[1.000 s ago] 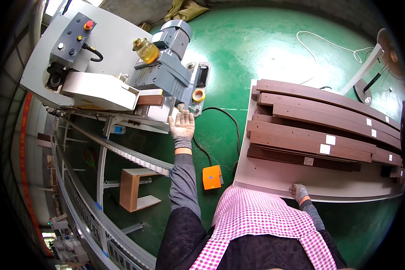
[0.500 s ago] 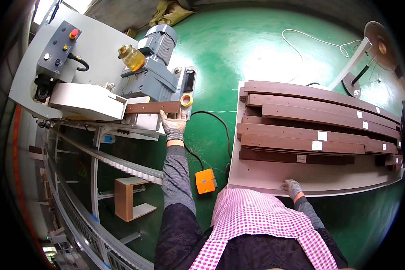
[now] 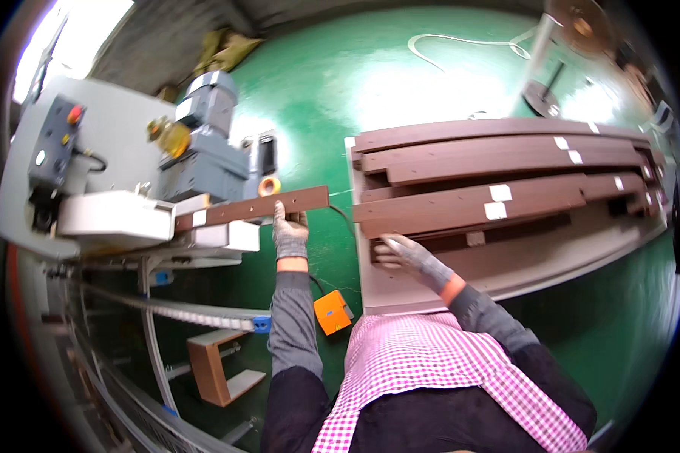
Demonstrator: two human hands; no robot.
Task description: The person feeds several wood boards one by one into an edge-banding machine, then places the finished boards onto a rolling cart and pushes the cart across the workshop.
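Now gripping the brown board point(image 3: 236, 211), right of the white housing point(image 3: 113, 216), in the left hand point(image 3: 290, 235)! Could twist or slip if held loosely near one end. Farther right of the housing, holding the right hand point(image 3: 409, 258) open by stacked boards point(image 3: 431, 214).

No wording or numerals legible. One small white rectangular label point(image 3: 199, 218) on the narrow dark-brown flat board point(image 3: 242, 211). Several white rectangular labels point(image 3: 495, 211) on the stacked long dark-brown boards point(image 3: 423, 217); any print too small to read. One small blue mark point(image 3: 329, 312) on the orange box-shaped floor unit point(image 3: 332, 322), undecipherable.
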